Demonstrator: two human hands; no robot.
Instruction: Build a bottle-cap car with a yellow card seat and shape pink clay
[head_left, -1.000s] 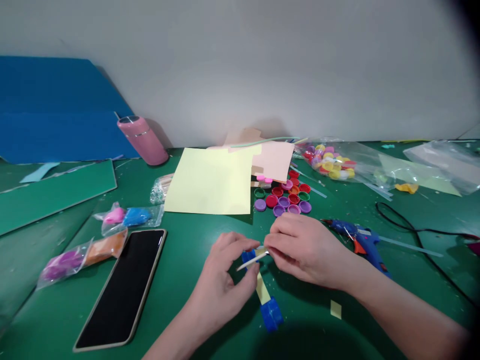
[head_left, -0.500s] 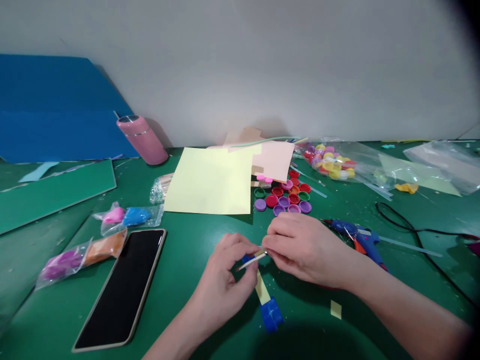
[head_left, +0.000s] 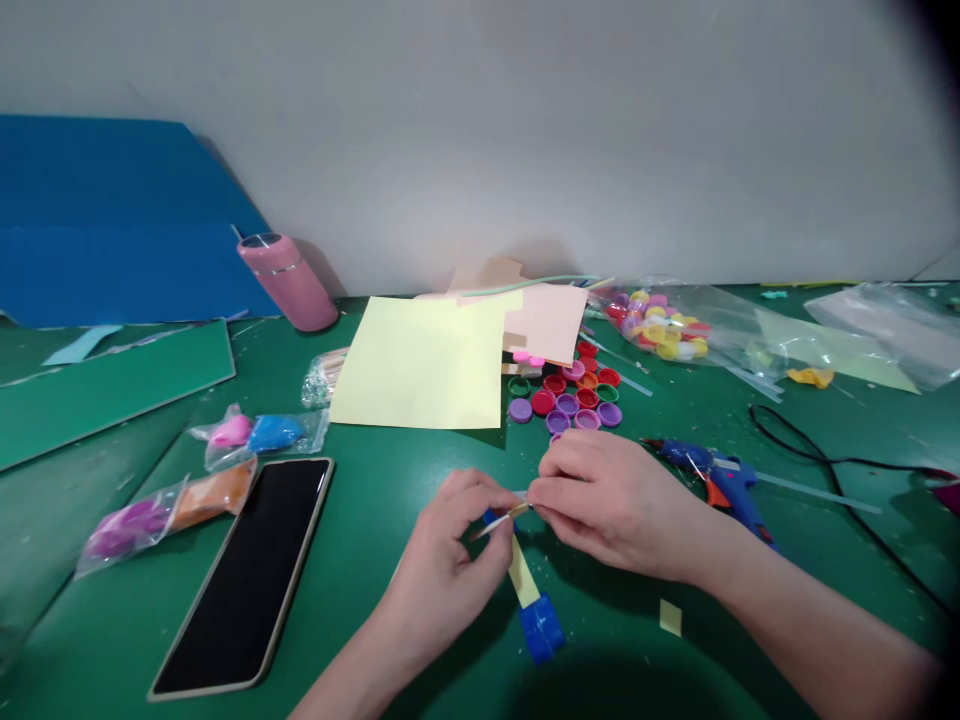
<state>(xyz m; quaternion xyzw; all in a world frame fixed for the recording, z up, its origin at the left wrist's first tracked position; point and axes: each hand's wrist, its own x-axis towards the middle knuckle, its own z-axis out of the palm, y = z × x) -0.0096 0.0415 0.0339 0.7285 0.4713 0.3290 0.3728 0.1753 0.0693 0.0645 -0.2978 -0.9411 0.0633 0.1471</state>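
Near the centre front, my left hand (head_left: 457, 545) pinches a thin pale stick (head_left: 493, 526) between thumb and fingers. My right hand (head_left: 611, 500) is closed at the other end of the stick, its fingertips almost touching those of my left hand; a small tan piece shows between them. Under my hands a pale yellow paper strip (head_left: 523, 572) lies on the green table, with a blue piece (head_left: 542, 628) at its near end and more blue partly hidden by my left fingers. A small yellow paper scrap (head_left: 670, 617) lies below my right wrist.
A blue glue gun (head_left: 716, 480) with a black cord lies right. Coloured caps (head_left: 568, 404), yellow paper (head_left: 420, 365) and a bag of caps (head_left: 667, 325) lie behind my hands. Left are a phone (head_left: 244, 580), clay packets (head_left: 274, 433) and a pink bottle (head_left: 289, 282).
The stick has tilted or turned slightly between my fingers, and the tan piece shows at a different angle. My hands have hardly moved; the whole view has shifted a little.
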